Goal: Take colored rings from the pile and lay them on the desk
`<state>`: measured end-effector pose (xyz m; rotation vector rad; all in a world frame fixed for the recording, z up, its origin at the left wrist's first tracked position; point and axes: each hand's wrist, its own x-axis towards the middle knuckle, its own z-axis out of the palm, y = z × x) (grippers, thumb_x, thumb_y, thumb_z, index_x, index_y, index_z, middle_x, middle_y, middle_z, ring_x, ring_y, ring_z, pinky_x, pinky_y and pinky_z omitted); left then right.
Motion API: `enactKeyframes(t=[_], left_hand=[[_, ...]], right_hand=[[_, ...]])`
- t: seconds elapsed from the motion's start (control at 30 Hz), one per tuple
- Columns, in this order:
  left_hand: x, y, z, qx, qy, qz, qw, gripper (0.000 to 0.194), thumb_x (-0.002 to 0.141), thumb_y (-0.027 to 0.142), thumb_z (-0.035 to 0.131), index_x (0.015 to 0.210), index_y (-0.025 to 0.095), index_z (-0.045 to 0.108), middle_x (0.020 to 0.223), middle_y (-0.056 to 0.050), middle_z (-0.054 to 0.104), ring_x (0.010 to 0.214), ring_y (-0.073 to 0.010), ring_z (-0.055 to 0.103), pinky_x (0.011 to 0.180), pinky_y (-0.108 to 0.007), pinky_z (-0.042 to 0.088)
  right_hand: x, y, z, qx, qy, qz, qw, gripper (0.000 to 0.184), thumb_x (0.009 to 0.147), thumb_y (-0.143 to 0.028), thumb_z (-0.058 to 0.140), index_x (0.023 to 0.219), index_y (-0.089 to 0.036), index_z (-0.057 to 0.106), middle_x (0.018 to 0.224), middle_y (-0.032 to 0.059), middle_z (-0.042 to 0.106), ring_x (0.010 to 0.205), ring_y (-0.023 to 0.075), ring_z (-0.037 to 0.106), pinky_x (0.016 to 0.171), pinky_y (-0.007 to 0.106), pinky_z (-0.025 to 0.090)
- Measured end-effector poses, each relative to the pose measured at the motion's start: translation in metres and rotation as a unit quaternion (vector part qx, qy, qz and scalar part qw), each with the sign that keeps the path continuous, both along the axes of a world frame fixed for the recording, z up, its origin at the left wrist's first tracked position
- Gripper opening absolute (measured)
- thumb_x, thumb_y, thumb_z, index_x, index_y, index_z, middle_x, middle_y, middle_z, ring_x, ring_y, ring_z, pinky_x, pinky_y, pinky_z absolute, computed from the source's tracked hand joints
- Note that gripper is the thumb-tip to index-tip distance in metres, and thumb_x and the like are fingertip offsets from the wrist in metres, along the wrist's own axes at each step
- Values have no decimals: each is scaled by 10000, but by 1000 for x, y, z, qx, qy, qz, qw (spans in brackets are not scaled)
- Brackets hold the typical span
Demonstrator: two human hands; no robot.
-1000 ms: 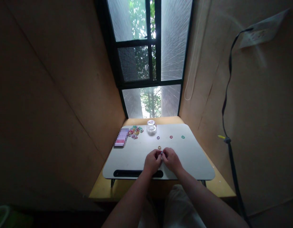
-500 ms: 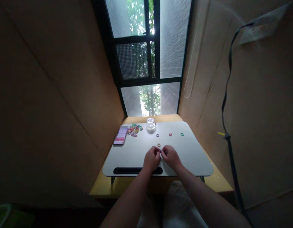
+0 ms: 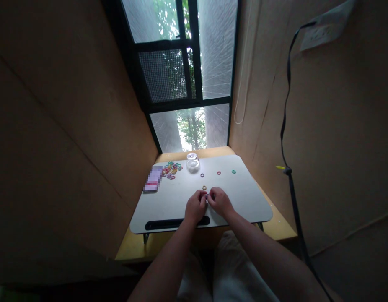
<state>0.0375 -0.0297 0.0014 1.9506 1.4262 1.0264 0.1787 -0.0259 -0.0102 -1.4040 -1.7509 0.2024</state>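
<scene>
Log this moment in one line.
left hand: pinches small item | right hand: pinches same item | near: yellow ring | beyond: purple ring, red ring, green ring, clear jar

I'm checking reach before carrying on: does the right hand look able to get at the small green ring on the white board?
Probably yes: the right hand is near the small green ring, with bare board between, though its fingers are busy at a tiny item.

On the board (image 3: pixel 244 197), the phone (image 3: pixel 153 179) lies at the left, the pile (image 3: pixel 172 170) just beside it — then the jar (image 3: pixel 193 163), near the back edge. Three rings (image 3: pixel 218 173) sit right of the jar — a fourth (image 3: pixel 204 188) lies before them, just beyond the hands (image 3: pixel 207 197).
</scene>
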Motion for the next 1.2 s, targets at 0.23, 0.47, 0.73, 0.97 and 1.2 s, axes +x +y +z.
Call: enactKeyframes(t=[0.23,0.47,0.73,0.97,1.2], left_hand=[[1,-3,9,-9,-19,-33,999,257,859,228,434,1012,224,640,973,-23,688,884,-154,607,805,-270,454],[0,-1,7,-10,-44,-62,997,280,866,241,424,1044,217,639,972,-18,695,873,-149,618,807,-262,470],[-1,0,3,5,-48,-38,998,230,868,263,448,997,213,631,921,-22,690,819,-143,617,748,-252,457],[2,0,2,6,-36,1,999,170,852,244,454,891,201,614,789,1,660,715,-121,582,661,-234,408],[3,-1,2,0,-24,15,1000,169,855,260,448,873,202,606,768,9,650,695,-117,569,634,-233,380]], right_hand=[[1,2,-2,1,2,4,1000,144,778,-205,524,654,-200,451,655,-8,492,665,140,456,643,249,351],[2,3,-3,8,-9,11,1000,185,784,-214,533,615,-197,459,633,-5,493,664,141,453,639,254,340],[1,1,0,2,-11,9,1000,227,813,-234,523,603,-198,444,621,-3,476,650,142,442,623,258,325],[1,-3,4,3,-2,20,1000,160,803,-217,512,649,-194,473,657,6,491,677,147,452,642,256,343],[3,-5,6,-7,7,45,999,39,741,-164,513,713,-191,508,682,-1,499,676,144,452,649,254,353]])
